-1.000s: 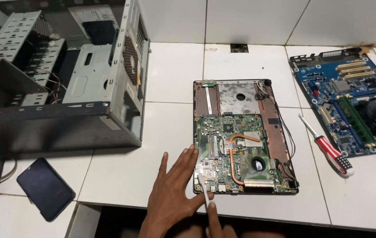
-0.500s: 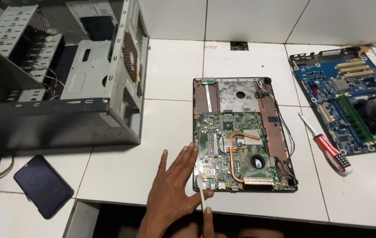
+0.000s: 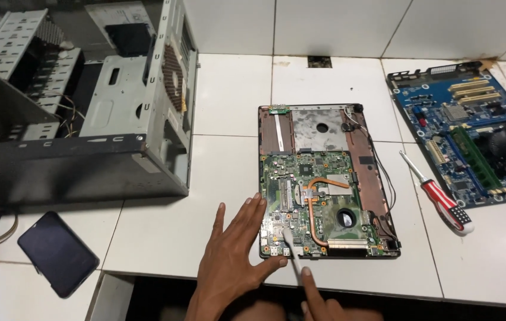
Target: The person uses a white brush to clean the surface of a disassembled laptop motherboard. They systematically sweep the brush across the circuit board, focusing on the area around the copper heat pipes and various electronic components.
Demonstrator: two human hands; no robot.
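Both hands are working at the six o'clock edge of the frame. Spread wide, the left hand (image 3: 233, 261) is lying palm down on the white tiled counter (image 3: 164, 238), its fingertips resting on the near left corner of the opened laptop base (image 3: 326, 181). At five o'clock from it, the right hand (image 3: 324, 304), mostly cut off by the frame edge, is pinching a thin white tool (image 3: 290, 245), whose tip is touching the green motherboard (image 3: 315, 205) near that same corner. A copper heat pipe (image 3: 318, 199) is curving across the board, just beside the tool tip.

At three o'clock from the laptop, a red-handled screwdriver (image 3: 437, 193) is lying on the tiles, and beyond it a blue desktop motherboard (image 3: 467, 128) is sitting. An open grey computer case (image 3: 81, 113) is standing at ten o'clock, with a dark phone (image 3: 57, 252) lying at eight o'clock.
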